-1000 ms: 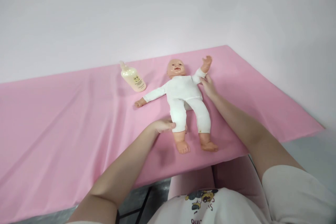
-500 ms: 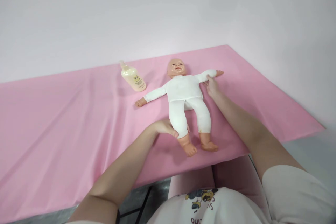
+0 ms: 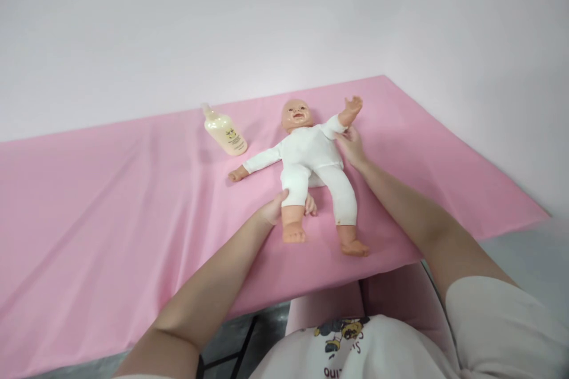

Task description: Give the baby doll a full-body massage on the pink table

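Note:
A baby doll [image 3: 311, 157] in a white one-piece suit lies on its back on the pink tablecloth [image 3: 111, 201], head toward the wall. My left hand [image 3: 275, 210] grips the doll's leg on my left at the calf and holds it bent, knee raised. My right hand [image 3: 351, 145] holds the doll's arm on my right near the elbow, and that forearm points up. The doll's other arm lies stretched out on the cloth and its other leg lies straight.
A cream lotion bottle [image 3: 224, 130] lies on its side on the cloth, left of the doll's head. The table's near edge runs just below the doll's feet. A pale wall stands behind the table. A pink chair seat shows under my shirt.
The doll's left-side leg went from straight to bent, pushed up by my left hand. The doll's right-side arm, flat on the cloth half a second ago, is raised again.

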Motion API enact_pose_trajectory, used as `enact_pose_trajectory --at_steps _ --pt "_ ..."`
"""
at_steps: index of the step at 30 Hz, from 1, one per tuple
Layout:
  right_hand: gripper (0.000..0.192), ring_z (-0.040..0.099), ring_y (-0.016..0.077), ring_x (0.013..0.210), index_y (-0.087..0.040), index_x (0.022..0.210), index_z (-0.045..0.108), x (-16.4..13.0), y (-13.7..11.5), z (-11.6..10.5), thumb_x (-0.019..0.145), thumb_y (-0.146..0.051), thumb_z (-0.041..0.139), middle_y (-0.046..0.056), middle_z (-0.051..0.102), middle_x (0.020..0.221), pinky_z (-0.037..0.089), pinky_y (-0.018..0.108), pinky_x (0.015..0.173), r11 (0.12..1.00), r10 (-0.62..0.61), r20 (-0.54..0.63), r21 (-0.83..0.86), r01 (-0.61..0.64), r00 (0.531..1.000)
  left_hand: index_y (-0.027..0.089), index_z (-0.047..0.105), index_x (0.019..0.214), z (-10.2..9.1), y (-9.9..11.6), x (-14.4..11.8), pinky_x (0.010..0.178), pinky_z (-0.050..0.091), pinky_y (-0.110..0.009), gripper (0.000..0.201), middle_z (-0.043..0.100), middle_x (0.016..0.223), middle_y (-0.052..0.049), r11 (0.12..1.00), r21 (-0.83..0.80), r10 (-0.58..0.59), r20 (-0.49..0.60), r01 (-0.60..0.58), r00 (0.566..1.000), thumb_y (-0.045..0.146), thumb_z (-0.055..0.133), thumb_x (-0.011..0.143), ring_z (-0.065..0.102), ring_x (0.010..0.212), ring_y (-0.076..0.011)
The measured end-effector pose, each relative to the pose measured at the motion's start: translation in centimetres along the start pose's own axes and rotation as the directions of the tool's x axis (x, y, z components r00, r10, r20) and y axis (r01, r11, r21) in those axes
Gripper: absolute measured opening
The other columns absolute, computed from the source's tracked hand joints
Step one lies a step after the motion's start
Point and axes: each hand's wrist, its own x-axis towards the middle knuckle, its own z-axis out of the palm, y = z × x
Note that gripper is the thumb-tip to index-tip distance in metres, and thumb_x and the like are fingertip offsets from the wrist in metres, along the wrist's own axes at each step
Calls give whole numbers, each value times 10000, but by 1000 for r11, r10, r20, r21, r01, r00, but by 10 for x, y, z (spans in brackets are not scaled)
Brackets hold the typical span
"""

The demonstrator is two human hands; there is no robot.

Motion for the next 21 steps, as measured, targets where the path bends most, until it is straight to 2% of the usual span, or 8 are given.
enact_pose_trajectory --at_steps 2,6,10,13,16,18,21 --pt "290 641 239 1095 -277 1023 678 -5 -4 2 769 -406 736 30 714 1097 502 440 1054 987 -92 113 -123 105 989 205 544 557 -1 1 2 736 496 -420 754 452 503 -25 999 -41 14 -68 -17 998 956 492 605 536 610 -229" --pt "210 582 278 1186 -305 987 737 -9 -6 0 787 -264 690 42 694 1165 404 510 1135 876 -241 340 -327 355 909 210 531 537 -6 2 3 727 500 -425 757 425 476 -23 994 -104 20 -133 -34 991 945 414 679 535 588 -229" --pt "276 574 285 1190 -305 1031 745 -7 -3 -4 807 -210 615 59 679 1200 406 514 1117 809 -284 403 -387 443 870 203 542 548 -9 0 4 727 500 -424 754 442 472 -27 986 -152 41 -146 -64 988 920 399 732 542 584 -233" --pt "297 566 288 1205 -307 1056 738 -7 -3 -5 810 -204 607 60 673 1217 401 510 1120 803 -276 415 -395 445 867 196 565 550 -8 0 5 722 496 -419 732 447 472 -25 987 -147 54 -93 -68 994 903 463 714 540 583 -233" --pt "290 570 281 1205 -308 1052 731 -8 -6 -3 802 -203 628 50 677 1206 395 502 1131 832 -250 396 -379 406 883 183 587 573 -5 3 3 734 495 -413 716 468 499 -30 991 -123 42 1 -42 999 884 518 699 552 611 -235" --pt "266 587 265 1181 -300 1031 722 -8 -6 -1 793 -208 647 41 688 1172 413 478 1124 878 -229 337 -334 344 913 164 615 618 -4 4 -1 753 494 -410 725 515 547 -47 997 -78 -10 69 16 998 885 557 674 573 655 -243" --pt "248 621 234 1117 -282 1026 684 -6 -3 1 779 -256 686 28 692 1140 478 420 1059 967 -123 171 -200 156 978 125 676 762 -6 3 -8 786 492 -405 751 629 689 -109 991 36 -133 177 128 975 865 632 644 628 795 -287"
